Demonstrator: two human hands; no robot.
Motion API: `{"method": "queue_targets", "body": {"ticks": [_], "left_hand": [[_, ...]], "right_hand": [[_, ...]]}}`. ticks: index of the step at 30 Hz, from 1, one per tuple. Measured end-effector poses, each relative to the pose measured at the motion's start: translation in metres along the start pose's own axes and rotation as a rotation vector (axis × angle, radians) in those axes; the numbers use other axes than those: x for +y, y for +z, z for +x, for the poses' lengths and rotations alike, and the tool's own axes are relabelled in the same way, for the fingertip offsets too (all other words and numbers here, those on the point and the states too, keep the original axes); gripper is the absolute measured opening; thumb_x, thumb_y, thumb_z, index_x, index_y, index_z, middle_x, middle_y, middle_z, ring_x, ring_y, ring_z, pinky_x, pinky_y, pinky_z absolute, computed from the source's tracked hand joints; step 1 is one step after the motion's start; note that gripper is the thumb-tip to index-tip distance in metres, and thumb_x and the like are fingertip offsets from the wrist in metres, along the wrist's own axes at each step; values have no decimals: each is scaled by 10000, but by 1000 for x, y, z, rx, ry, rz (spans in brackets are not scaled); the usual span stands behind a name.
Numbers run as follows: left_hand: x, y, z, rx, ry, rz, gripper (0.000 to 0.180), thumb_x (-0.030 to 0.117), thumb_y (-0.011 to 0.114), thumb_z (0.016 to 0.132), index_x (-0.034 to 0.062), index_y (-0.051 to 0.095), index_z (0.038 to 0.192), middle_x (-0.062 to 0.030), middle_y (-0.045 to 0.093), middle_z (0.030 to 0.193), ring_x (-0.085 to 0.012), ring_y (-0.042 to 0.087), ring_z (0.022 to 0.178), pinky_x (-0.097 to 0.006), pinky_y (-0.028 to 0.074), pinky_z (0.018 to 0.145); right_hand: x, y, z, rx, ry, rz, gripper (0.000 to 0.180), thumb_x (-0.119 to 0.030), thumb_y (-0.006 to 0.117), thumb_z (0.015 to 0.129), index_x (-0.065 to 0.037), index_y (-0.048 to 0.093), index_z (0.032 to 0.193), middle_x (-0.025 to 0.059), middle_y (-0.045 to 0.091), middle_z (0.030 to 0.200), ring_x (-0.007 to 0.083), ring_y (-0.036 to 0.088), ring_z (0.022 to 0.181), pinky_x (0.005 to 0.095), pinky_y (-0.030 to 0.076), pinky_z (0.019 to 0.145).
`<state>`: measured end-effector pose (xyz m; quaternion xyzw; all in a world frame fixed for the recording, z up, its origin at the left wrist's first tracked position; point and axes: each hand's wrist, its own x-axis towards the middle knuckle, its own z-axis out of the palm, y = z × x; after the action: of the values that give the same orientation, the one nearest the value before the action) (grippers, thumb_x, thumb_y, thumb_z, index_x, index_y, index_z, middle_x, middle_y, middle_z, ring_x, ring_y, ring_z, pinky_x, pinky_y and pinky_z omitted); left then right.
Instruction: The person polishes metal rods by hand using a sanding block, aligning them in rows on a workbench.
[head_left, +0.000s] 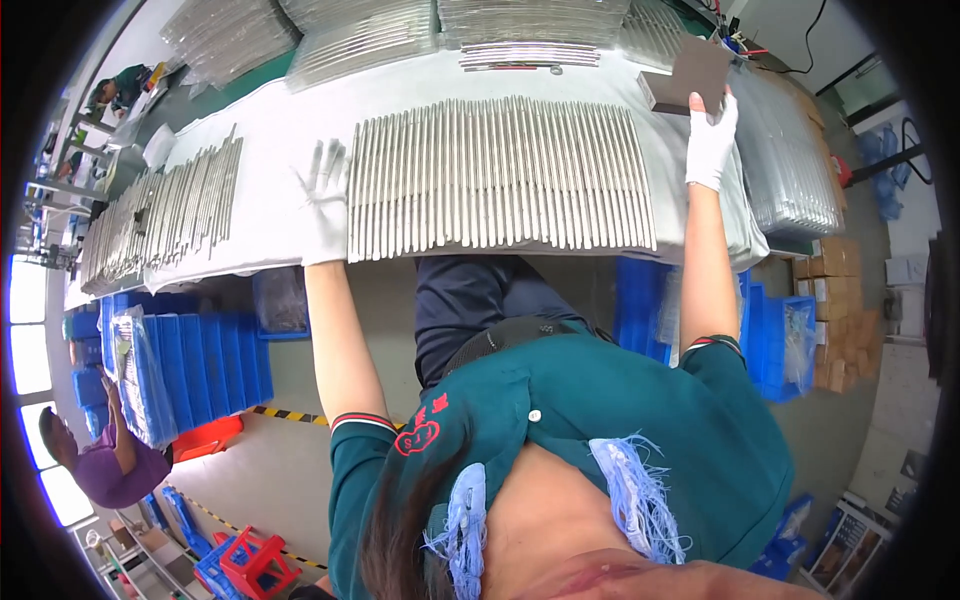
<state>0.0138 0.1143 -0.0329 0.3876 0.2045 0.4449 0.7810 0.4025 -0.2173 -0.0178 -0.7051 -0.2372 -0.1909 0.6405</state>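
Observation:
A row of many thin silver metal rods (500, 180) lies side by side on the white cloth (270, 130) in front of me. Just past the row's left end, my left hand (322, 200) in a white glove rests with fingers spread, holding nothing. At the far right, my white-gloved right hand (712, 145) grips a dark grey-brown square block (698, 72) by its near edge, thumb on the near face; its other fingers are partly hidden. A second, lower part (660, 92) juts out left of the block; whether it is a separate piece, I cannot tell.
Looser metal rods (165, 215) lie at the left. Several plastic-wrapped rod stacks (360, 45) line the back, with a few rods (530, 55) before them. Clear plastic trays (785, 150) stand right. Blue bins (200, 365) sit below; a person in purple (120, 465) is at left.

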Motion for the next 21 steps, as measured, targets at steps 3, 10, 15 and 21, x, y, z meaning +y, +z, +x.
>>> {"method": "queue_targets", "body": {"ticks": [3,10,15,21], "left_hand": [[0,2,-4,16,-13,54,783,581,393,1068,-48,380,1534,-252,422,1572,-356,353,1499,-487,249,1275],[2,0,-9,-14,-15,100,729,553,369,1088,-16,399,1543,-226,436,1571,-350,363,1495,-478,250,1271],[5,3,-13,-20,-56,135,714,545,369,1092,0,392,1552,-220,430,1578,-338,353,1503,-472,263,1263],[5,7,-16,-37,-65,146,720,549,362,1092,0,376,1558,-228,419,1579,-341,355,1498,-467,252,1272]], "right_hand": [[1,-8,29,-177,91,-419,723,-479,721,926,-7,539,1442,216,599,1429,344,585,1298,419,437,1099],[29,-23,45,-119,-200,-869,699,-455,734,913,4,562,1412,216,601,1404,362,549,1321,427,413,1130],[30,-22,36,191,-418,-513,593,-280,774,913,7,572,1391,209,590,1406,372,565,1293,426,421,1120],[27,-15,36,178,-287,-318,584,-288,783,914,4,583,1379,176,632,1371,328,584,1280,414,427,1110]]}}
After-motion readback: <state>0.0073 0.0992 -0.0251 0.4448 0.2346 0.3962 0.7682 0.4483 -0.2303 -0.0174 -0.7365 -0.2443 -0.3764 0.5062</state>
